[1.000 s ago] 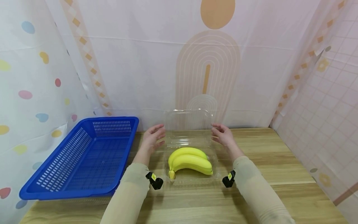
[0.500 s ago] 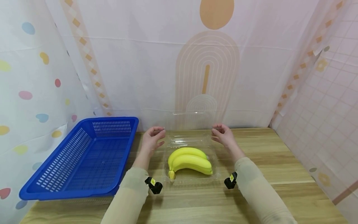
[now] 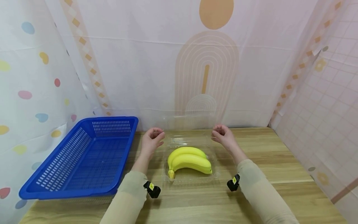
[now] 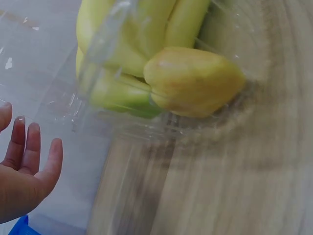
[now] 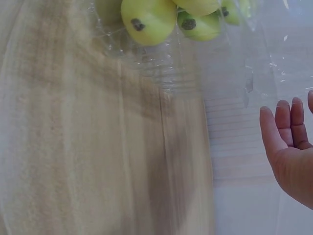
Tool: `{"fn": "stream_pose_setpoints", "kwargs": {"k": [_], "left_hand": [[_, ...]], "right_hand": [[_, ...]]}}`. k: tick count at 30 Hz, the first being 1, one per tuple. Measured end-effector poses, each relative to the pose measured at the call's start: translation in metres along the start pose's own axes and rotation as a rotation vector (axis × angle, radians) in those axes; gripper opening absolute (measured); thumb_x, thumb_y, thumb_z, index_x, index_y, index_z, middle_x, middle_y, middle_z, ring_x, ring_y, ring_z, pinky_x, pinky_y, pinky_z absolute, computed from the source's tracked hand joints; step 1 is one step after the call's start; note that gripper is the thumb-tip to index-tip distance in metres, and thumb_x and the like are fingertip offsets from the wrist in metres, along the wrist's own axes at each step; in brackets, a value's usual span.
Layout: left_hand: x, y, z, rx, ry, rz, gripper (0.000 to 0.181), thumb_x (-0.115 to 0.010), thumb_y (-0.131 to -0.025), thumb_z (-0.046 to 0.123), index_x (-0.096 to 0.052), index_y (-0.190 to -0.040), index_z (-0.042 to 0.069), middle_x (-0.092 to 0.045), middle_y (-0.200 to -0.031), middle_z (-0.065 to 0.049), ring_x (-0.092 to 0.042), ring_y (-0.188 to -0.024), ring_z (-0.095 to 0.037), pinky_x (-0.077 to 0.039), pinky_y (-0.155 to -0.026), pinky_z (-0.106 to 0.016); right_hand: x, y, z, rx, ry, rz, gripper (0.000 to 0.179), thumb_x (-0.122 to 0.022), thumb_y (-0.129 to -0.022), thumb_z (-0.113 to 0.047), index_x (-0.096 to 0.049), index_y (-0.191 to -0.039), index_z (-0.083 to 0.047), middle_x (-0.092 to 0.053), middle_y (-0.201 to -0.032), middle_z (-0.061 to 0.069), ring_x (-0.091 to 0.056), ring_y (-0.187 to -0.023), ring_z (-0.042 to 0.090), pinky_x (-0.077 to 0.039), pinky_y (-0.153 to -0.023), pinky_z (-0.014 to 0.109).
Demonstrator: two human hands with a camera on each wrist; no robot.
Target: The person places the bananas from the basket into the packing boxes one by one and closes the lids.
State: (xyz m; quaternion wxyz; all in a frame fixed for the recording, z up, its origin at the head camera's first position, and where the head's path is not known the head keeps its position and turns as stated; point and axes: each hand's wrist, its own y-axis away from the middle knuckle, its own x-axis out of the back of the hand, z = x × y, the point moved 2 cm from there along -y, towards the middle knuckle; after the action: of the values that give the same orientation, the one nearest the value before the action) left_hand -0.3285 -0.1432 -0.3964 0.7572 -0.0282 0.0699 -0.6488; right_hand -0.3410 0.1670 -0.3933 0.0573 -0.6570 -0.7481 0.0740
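Note:
A bunch of yellow bananas (image 3: 190, 161) lies in the base of a clear plastic clamshell box (image 3: 193, 181) on the table. The box's hinged lid (image 3: 190, 116) stands raised behind the fruit. My left hand (image 3: 151, 141) pinches the lid's left edge between thumb and fingers. At the right edge, my right hand (image 3: 225, 137) pinches it in the same way. The left wrist view shows the banana stem (image 4: 195, 81) through the plastic, with the left fingers (image 4: 32, 147) at the lid. Dark banana tips (image 5: 146, 22) show in the right wrist view, away from the right fingers (image 5: 271, 129).
A blue slotted plastic basket (image 3: 123, 161) stands on the left of the wooden table (image 3: 268, 161). Patterned curtains (image 3: 145, 68) hang close behind the table and along both sides. A small black camera sits at each wrist.
The lid's upper edge has tipped down and toward me. Both hands have lowered slightly, and their fingers have closed in on the lid's edges. The bananas and basket have stayed put.

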Motion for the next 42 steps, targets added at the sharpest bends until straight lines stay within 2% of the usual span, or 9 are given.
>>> {"fn": "stream_pose_setpoints", "kwargs": {"k": [6, 12, 16, 20, 24, 28, 31, 36, 42], "left_hand": [[0.002, 0.003, -0.002, -0.079, -0.058, -0.023, 0.019, -0.065, -0.085, 0.003, -0.057, -0.1, -0.004, -0.057, -0.088, -0.01, -0.059, -0.079, -0.016, -0.052, -0.078, -0.046], [0.005, 0.008, -0.005, -0.168, -0.111, -0.038, 0.016, -0.065, -0.085, 0.003, -0.058, -0.097, -0.004, -0.057, -0.088, -0.013, -0.057, -0.078, -0.014, -0.054, -0.072, -0.03], [0.005, 0.016, 0.002, -0.19, -0.166, -0.05, 0.015, -0.065, -0.085, 0.004, -0.059, -0.096, -0.003, -0.059, -0.089, -0.014, -0.056, -0.08, -0.013, -0.053, -0.07, -0.023], [0.003, 0.027, 0.016, -0.229, -0.233, -0.064, 0.012, -0.063, -0.085, 0.001, -0.058, -0.095, -0.005, -0.059, -0.09, -0.017, -0.056, -0.082, -0.017, -0.051, -0.068, -0.02], [0.006, 0.027, 0.012, -0.259, -0.286, -0.07, 0.01, -0.063, -0.085, 0.0, -0.059, -0.093, -0.003, -0.06, -0.09, -0.017, -0.056, -0.084, -0.02, -0.049, -0.069, -0.018], [0.01, 0.024, 0.003, -0.272, -0.332, -0.074, 0.009, -0.065, -0.085, 0.003, -0.061, -0.092, 0.002, -0.061, -0.09, -0.012, -0.056, -0.086, -0.02, -0.049, -0.071, -0.02], [0.011, 0.026, 0.002, -0.309, -0.383, -0.082, 0.007, -0.066, -0.084, 0.004, -0.061, -0.09, 0.004, -0.062, -0.09, -0.009, -0.058, -0.087, -0.02, -0.051, -0.072, -0.028], [0.013, 0.031, 0.0, -0.372, -0.441, -0.106, 0.009, -0.066, -0.083, 0.001, -0.061, -0.087, 0.006, -0.062, -0.088, -0.008, -0.06, -0.09, -0.022, -0.053, -0.074, -0.038], [0.016, 0.036, -0.002, -0.468, -0.465, -0.155, 0.014, -0.066, -0.079, -0.007, -0.062, -0.087, 0.004, -0.064, -0.092, -0.012, -0.061, -0.092, -0.026, -0.054, -0.074, -0.035]], "right_hand": [[0.001, 0.002, 0.002, 0.03, 0.019, -0.031, 0.021, -0.051, -0.092, 0.003, -0.042, -0.108, 0.012, -0.053, -0.091, 0.008, -0.057, -0.086, 0.014, -0.051, -0.082, 0.033], [0.002, 0.005, 0.003, 0.04, 0.032, -0.051, 0.019, -0.051, -0.091, 0.005, -0.042, -0.106, 0.013, -0.052, -0.091, 0.008, -0.057, -0.088, 0.018, -0.05, -0.084, 0.034], [0.003, 0.008, 0.003, 0.057, 0.056, -0.058, 0.018, -0.053, -0.09, 0.006, -0.043, -0.103, 0.013, -0.052, -0.09, 0.009, -0.057, -0.088, 0.019, -0.05, -0.083, 0.031], [0.005, 0.01, 0.003, 0.09, 0.111, -0.08, 0.018, -0.056, -0.088, 0.005, -0.044, -0.101, 0.012, -0.053, -0.09, 0.013, -0.058, -0.086, 0.017, -0.051, -0.081, 0.028], [0.008, 0.012, 0.002, 0.133, 0.214, -0.1, 0.016, -0.059, -0.087, 0.003, -0.048, -0.098, 0.009, -0.057, -0.092, 0.018, -0.059, -0.087, 0.021, -0.051, -0.079, 0.026], [0.01, 0.015, -0.001, 0.154, 0.316, -0.113, 0.014, -0.06, -0.088, -0.002, -0.052, -0.097, 0.005, -0.06, -0.096, 0.02, -0.06, -0.089, 0.022, -0.049, -0.077, 0.023], [0.012, 0.017, -0.002, 0.159, 0.361, -0.124, 0.016, -0.061, -0.089, -0.006, -0.053, -0.098, 0.004, -0.061, -0.099, 0.019, -0.06, -0.089, 0.021, -0.048, -0.076, 0.022], [0.015, 0.021, -0.003, 0.159, 0.371, -0.154, 0.016, -0.062, -0.088, -0.005, -0.054, -0.097, 0.004, -0.059, -0.102, 0.018, -0.058, -0.091, 0.016, -0.049, -0.076, 0.023], [0.018, 0.025, -0.003, 0.161, 0.387, -0.2, 0.015, -0.063, -0.086, -0.003, -0.053, -0.097, 0.003, -0.054, -0.097, 0.011, -0.056, -0.093, 0.019, -0.05, -0.077, 0.024]]}}
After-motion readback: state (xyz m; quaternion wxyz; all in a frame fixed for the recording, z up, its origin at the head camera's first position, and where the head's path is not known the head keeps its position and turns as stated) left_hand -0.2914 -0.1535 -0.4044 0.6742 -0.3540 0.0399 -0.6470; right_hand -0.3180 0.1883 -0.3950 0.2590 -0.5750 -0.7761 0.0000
